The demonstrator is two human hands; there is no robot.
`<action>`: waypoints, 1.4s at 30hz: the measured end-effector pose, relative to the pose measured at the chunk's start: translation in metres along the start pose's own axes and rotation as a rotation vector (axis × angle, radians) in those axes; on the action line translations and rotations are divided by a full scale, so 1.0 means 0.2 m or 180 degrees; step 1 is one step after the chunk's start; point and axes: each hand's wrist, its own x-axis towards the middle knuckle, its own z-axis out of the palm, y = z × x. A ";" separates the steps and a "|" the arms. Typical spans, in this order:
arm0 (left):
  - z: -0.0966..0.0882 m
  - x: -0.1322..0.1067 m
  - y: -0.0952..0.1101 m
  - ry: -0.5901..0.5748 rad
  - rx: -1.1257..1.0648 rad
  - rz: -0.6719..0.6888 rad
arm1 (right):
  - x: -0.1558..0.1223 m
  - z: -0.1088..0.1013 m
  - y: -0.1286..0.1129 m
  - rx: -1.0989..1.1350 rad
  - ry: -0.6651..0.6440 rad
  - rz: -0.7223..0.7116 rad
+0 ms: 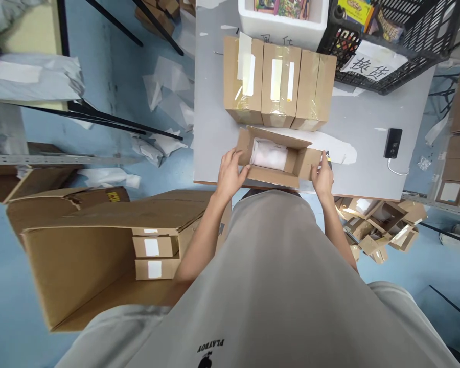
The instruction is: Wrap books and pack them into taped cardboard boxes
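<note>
Open carton (275, 177) sits on desk (362, 115) btwn my L hand (230, 175), gripping one end, & R hand (322, 178), pinching opp. end flap (308, 162). I'd say opening's done; white-wrapped item (269, 154) lies inside. 3 taped boxes (281, 105) beyond both hands look unopened.

- Black crate (394, 85) bearing a handwritten paper sign (373, 61)
- White box (279, 30) beside it
- Black device (393, 143) with a white cable (398, 174)
- Heap of cartons (383, 225) on the blue floor (7, 286)

Grey shirt (279, 266), black PLAYBOY print (210, 345); forearms (199, 240) bare.
</note>
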 end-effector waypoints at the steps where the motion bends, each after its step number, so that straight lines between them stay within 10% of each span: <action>1: 0.00 0.03 -0.03 0.0085 -0.0185 -0.0223 | 0.01 0.03 0.03 0.0100 0.0050 0.0053; 12: 0.09 0.01 -0.15 0.0196 -0.1042 -0.1452 | 0.14 0.05 0.10 0.0422 0.0299 0.0136; 18: 0.02 0.04 0.01 0.0157 0.0418 -0.0276 | 0.03 0.00 -0.11 -0.0630 -0.0092 -0.0577; 25: 0.05 0.17 0.17 -0.0531 0.0029 0.0705 | -0.01 0.01 -0.43 -0.0959 -0.1333 -0.1310; 33: 0.02 0.38 0.13 -0.0598 -0.0309 0.0841 | 0.30 0.34 -0.81 -0.1604 -0.2053 -0.1538; 42: 0.04 0.35 0.14 -0.0539 -0.0450 0.0849 | 0.35 0.60 -0.68 -0.2108 -0.2268 -0.0840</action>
